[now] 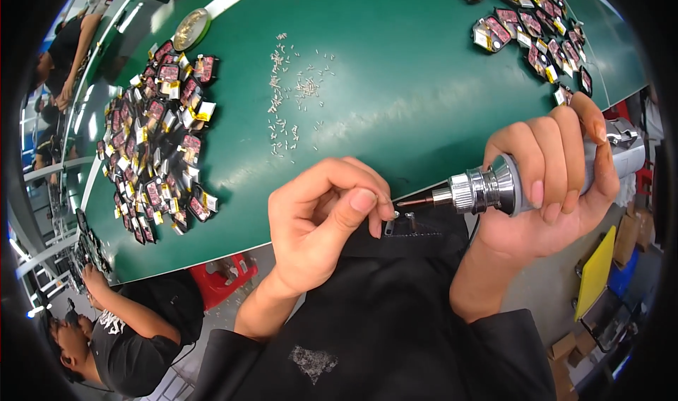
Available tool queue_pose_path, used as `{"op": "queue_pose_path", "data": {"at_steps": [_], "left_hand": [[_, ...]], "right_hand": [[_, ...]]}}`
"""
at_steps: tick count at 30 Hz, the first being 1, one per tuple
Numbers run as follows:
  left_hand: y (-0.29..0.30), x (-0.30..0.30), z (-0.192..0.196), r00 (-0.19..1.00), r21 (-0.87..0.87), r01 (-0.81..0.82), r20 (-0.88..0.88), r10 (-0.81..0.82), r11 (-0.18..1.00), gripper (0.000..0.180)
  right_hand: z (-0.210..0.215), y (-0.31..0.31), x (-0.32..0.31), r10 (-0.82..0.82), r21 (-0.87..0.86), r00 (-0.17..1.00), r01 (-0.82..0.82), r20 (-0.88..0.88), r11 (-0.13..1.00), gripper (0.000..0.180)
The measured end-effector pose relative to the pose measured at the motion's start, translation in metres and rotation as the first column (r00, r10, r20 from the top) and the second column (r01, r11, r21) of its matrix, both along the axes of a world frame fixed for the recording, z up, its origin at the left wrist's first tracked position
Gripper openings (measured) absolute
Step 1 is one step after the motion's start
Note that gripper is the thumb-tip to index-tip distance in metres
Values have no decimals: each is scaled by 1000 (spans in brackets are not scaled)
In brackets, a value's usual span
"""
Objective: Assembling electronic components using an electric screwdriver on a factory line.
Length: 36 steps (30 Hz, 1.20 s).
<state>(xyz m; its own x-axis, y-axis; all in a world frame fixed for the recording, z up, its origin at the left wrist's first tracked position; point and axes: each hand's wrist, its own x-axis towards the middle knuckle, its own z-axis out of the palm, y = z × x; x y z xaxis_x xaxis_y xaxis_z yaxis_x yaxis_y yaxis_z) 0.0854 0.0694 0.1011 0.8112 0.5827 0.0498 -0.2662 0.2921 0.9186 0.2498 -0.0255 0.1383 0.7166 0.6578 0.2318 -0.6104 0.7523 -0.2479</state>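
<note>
My right hand (pixel 544 175) is wrapped round a silver-grey electric screwdriver (pixel 487 189), which lies almost level with its bit pointing left. My left hand (pixel 318 217) is closed in a pinch, thumb against the fingers, right at the tip of the bit. Whatever sits between those fingertips is too small to make out. Just under the bit shows a small dark piece (pixel 404 226) with pale spots; its kind is unclear against my black apron. Many tiny screws (pixel 307 86) lie scattered on the green table (pixel 395 62) beyond my left hand.
A large heap of small black-cased electronic units (pixel 155 139) covers the table's left side; a second heap of units (pixel 537 30) is at the far right. A round dish (pixel 192 29) stands at the back left. At lower left a co-worker (pixel 141 344) sits near a red stool (pixel 226 281).
</note>
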Motion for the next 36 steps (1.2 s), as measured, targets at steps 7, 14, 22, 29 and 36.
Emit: {"op": "queue_pose_path", "data": {"at_steps": [7,14,22,29,36], "left_hand": [[-14,3,-3,997,-83,55,64,-50,995,17],[-10,4,3,994,-30,38,-99,-41,999,12],[-3,16,5,975,488,19,-201,91,873,16],[77,32,36,903,931,109,-239,357,349,17],[211,130,42,765,966,234,-250,594,105,31]], "right_hand": [[-3,-2,-6,-3,-12,1000,4,10,1000,12],[-7,-3,-2,25,-51,991,-18,132,999,12],[-12,0,8,-47,-86,981,64,187,994,13],[-36,-2,13,-184,-239,983,183,18,954,11],[-40,-4,9,-193,-305,981,185,4,934,9]]}}
